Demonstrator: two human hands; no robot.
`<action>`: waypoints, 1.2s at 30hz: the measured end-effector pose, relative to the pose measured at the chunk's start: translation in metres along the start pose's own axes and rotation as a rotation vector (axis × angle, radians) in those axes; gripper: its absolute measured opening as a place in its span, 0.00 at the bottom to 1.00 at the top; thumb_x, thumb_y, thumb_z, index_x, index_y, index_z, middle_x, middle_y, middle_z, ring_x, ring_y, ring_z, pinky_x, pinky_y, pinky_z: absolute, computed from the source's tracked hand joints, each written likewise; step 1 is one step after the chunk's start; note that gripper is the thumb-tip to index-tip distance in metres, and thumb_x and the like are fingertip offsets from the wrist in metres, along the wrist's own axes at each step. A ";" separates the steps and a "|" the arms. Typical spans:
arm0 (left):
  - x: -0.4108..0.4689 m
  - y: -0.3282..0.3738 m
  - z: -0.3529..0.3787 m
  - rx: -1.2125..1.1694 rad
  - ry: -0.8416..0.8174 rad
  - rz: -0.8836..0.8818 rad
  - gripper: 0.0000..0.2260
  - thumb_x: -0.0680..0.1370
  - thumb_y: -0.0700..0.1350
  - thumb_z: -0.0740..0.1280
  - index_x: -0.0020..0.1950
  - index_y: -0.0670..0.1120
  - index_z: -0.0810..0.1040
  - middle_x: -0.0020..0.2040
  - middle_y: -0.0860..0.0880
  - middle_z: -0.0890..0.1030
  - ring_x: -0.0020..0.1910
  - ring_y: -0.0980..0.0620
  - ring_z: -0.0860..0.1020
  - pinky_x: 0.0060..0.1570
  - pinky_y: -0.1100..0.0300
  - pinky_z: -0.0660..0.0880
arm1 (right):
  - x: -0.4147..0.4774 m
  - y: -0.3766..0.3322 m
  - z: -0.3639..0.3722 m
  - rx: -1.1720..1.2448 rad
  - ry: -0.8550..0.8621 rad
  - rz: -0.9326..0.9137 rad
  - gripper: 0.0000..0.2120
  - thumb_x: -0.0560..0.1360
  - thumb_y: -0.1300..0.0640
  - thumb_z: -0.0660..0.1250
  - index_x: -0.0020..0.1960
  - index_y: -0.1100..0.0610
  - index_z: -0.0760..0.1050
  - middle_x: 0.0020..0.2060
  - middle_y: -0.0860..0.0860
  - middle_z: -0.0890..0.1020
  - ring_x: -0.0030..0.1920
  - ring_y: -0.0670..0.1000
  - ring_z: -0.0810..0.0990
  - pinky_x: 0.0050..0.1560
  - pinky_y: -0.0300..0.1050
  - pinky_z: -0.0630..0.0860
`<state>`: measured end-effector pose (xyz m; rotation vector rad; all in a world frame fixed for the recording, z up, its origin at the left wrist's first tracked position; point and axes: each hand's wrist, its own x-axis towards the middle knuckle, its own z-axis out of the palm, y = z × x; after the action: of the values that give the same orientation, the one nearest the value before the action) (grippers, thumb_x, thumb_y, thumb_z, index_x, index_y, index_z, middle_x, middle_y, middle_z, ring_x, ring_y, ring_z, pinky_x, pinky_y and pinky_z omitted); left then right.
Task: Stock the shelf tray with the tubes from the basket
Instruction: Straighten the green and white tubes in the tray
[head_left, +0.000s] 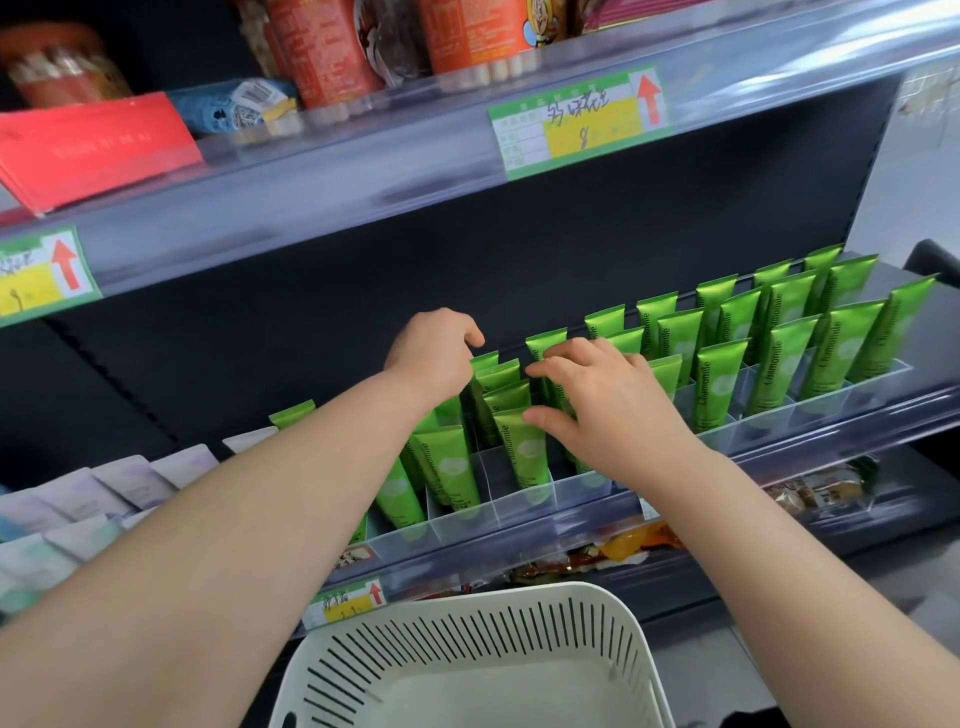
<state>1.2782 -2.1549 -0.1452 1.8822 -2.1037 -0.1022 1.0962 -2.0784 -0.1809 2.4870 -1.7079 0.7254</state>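
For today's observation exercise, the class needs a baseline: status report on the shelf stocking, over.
Right hand open, fingertips on green tubes in tray. Left hand curled over rear tubes, grip unclear. Basket shows no tubes. Nothing blocking.

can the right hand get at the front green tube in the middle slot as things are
Likely yes: the right hand sits right beside that front tube, thumb at its top edge; only the low clear tray wall stands before it.

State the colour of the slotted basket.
The basket is white, clearest in the head view.
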 end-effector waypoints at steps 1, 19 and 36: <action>0.000 0.001 0.002 -0.024 0.016 0.001 0.18 0.73 0.33 0.67 0.56 0.53 0.81 0.47 0.53 0.82 0.50 0.51 0.79 0.52 0.55 0.78 | -0.001 0.000 0.000 0.004 0.000 0.000 0.24 0.75 0.38 0.61 0.68 0.47 0.70 0.63 0.45 0.73 0.63 0.49 0.69 0.60 0.52 0.67; -0.002 -0.010 -0.004 -0.223 0.050 0.006 0.15 0.74 0.34 0.66 0.56 0.49 0.81 0.45 0.52 0.83 0.45 0.55 0.81 0.46 0.60 0.79 | 0.001 -0.011 -0.004 -0.016 -0.006 -0.018 0.21 0.76 0.41 0.61 0.67 0.47 0.71 0.63 0.45 0.73 0.63 0.49 0.69 0.61 0.52 0.67; -0.061 -0.057 -0.042 -0.136 0.034 0.023 0.08 0.72 0.41 0.73 0.48 0.53 0.83 0.35 0.62 0.78 0.43 0.57 0.81 0.51 0.54 0.79 | 0.017 -0.073 0.031 -0.084 -0.080 -0.120 0.11 0.79 0.52 0.58 0.57 0.48 0.78 0.51 0.45 0.81 0.62 0.49 0.67 0.63 0.52 0.60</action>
<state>1.3500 -2.0964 -0.1316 1.7690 -2.0409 -0.2007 1.1768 -2.0738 -0.1857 2.5666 -1.5604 0.5404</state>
